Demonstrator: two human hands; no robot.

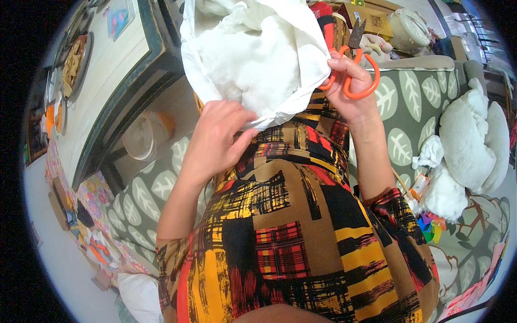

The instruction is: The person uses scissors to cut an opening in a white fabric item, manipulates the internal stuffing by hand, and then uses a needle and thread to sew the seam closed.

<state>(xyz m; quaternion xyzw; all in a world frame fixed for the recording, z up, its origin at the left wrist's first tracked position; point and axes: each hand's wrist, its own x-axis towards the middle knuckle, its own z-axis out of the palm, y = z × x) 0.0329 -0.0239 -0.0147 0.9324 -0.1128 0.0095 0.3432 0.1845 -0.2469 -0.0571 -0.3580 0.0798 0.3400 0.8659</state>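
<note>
Over my lap lies a white fabric cover, its mouth spread wide towards me. White fluffy stuffing fills it. My left hand pinches the near edge of the cloth between thumb and fingers. At the right edge of the opening, my right hand grips the fabric between thumb and forefinger. That same hand also carries scissors with orange handles, hooked over its fingers. Their dark blades point away from me and stand slightly apart, touching no cloth.
To my right on the leaf-patterned sofa lie white stuffing pieces and a fluffy clump. A dark-edged table stands left, bearing a round tray. Below it is a translucent bucket. A lidded container stands at the back right.
</note>
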